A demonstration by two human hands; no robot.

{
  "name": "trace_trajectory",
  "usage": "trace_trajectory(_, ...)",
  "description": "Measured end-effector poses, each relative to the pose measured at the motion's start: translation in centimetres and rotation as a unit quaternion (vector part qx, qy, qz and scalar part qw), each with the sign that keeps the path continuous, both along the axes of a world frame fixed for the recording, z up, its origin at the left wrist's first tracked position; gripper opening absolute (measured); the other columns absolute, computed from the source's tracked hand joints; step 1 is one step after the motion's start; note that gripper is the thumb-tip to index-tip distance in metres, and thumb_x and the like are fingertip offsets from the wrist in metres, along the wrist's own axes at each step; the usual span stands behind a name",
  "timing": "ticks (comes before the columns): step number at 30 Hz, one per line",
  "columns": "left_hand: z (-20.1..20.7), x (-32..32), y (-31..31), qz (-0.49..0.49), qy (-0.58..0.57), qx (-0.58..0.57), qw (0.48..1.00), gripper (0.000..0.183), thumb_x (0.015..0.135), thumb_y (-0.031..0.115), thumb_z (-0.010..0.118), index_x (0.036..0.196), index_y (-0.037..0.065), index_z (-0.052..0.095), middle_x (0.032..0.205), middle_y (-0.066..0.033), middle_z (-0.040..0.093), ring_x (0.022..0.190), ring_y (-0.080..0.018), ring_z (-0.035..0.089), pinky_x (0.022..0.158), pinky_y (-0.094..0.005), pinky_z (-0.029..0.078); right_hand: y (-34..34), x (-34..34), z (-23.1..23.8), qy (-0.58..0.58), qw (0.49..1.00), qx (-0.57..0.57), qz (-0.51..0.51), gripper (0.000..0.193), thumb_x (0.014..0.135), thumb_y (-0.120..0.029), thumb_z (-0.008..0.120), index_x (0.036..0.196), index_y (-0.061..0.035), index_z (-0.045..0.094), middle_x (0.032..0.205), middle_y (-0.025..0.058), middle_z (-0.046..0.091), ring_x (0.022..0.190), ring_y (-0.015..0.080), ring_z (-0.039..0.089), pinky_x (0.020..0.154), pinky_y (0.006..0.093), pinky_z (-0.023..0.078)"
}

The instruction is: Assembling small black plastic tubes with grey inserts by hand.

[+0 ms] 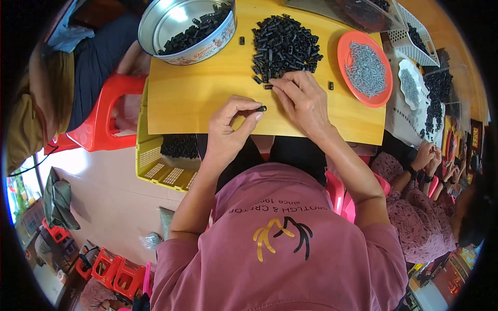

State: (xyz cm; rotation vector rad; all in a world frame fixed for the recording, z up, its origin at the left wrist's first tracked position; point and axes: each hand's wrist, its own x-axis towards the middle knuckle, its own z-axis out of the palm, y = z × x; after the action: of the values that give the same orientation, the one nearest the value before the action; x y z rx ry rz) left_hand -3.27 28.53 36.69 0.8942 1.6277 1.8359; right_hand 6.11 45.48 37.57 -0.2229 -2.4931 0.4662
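My left hand (228, 124) pinches a small black plastic part (262, 109) between thumb and index finger, just above the yellow table top (192, 93). My right hand (307, 101) reaches to the near edge of a heap of similar black parts (285, 46). Its thumb and index finger close on another black plastic piece (268, 87), which pokes out past the fingertips. Two single black parts lie apart from the heap, one loose piece (331, 85) to its right and one (241, 40) to its left.
A round tin (199, 52) with black parts stands at the far left. An orange plate (344, 65) of small silver metal pieces sits at the right, near a white basket (415, 45). Below the table's left edge is a yellow crate (148, 155). Other people sit on both sides.
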Motion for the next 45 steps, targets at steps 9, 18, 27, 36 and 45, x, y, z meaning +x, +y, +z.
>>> trace_trajectory(9, 0.4, 0.0, 0.3, 0.000, 0.007, 0.000, 1.000, 0.015, 0.081, -0.005, 0.064, 0.094, -0.001, 0.061, 0.091, -0.0087, 0.061, 0.083, -0.0141, 0.059, 0.075, -0.0243, 0.048, 2.1, 6.0, 0.6, 0.048, 0.985, -0.051, -0.160, 0.019, 0.075, 0.002, 0.067, 0.092, -0.0046, 0.066, 0.077, 0.0081, 0.059, 0.066, 0.0245, 0.059, 0.055, 0.0322, 0.047)
trace_trajectory(18, 0.4, 0.3, 0.9, -0.019, -0.001, -0.011, 1.000, 0.015, 0.081, -0.006, 0.063, 0.095, -0.001, 0.061, 0.094, -0.0089, 0.061, 0.085, -0.0136, 0.058, 0.076, -0.0240, 0.047, 2.4, 9.2, 0.6, -0.034, 0.974, 0.057, -0.215, 0.027, 0.074, -0.004, 0.066, 0.101, -0.0079, 0.066, 0.105, 0.0109, 0.059, 0.093, 0.0285, 0.056, 0.076, 0.0385, 0.044)
trace_trajectory(27, 0.3, 0.5, 1.0, -0.010, -0.025, -0.017, 1.000, 0.015, 0.082, -0.007, 0.063, 0.096, -0.002, 0.060, 0.095, -0.0091, 0.061, 0.086, -0.0133, 0.058, 0.078, -0.0243, 0.046, 3.2, 6.4, 1.2, -0.008, 0.983, 0.035, -0.178, 0.022, 0.074, -0.002, 0.067, 0.095, -0.0056, 0.066, 0.104, 0.0085, 0.061, 0.089, 0.0287, 0.056, 0.075, 0.0354, 0.045)
trace_trajectory(36, 0.4, 0.7, 2.1, -0.025, -0.013, -0.006, 1.000, 0.014, 0.082, -0.005, 0.064, 0.095, -0.002, 0.060, 0.092, -0.0083, 0.061, 0.084, -0.0129, 0.058, 0.076, -0.0240, 0.047, 8.1, 1.8, 2.1, -0.033, 0.976, 0.182, -0.113, 0.015, 0.068, -0.010, 0.063, 0.083, -0.0079, 0.068, 0.082, 0.0020, 0.064, 0.086, 0.0215, 0.053, 0.077, 0.0368, 0.037)
trace_trajectory(45, 0.3, 0.6, 2.3, -0.032, -0.002, -0.006, 0.999, 0.013, 0.082, -0.004, 0.064, 0.094, -0.001, 0.061, 0.092, -0.0082, 0.061, 0.083, -0.0130, 0.059, 0.075, -0.0237, 0.047, 8.7, 1.5, 1.4, -0.074, 0.970, 0.202, -0.109, 0.012, 0.067, -0.010, 0.063, 0.079, -0.0075, 0.066, 0.075, 0.0049, 0.062, 0.085, 0.0227, 0.053, 0.077, 0.0374, 0.037)
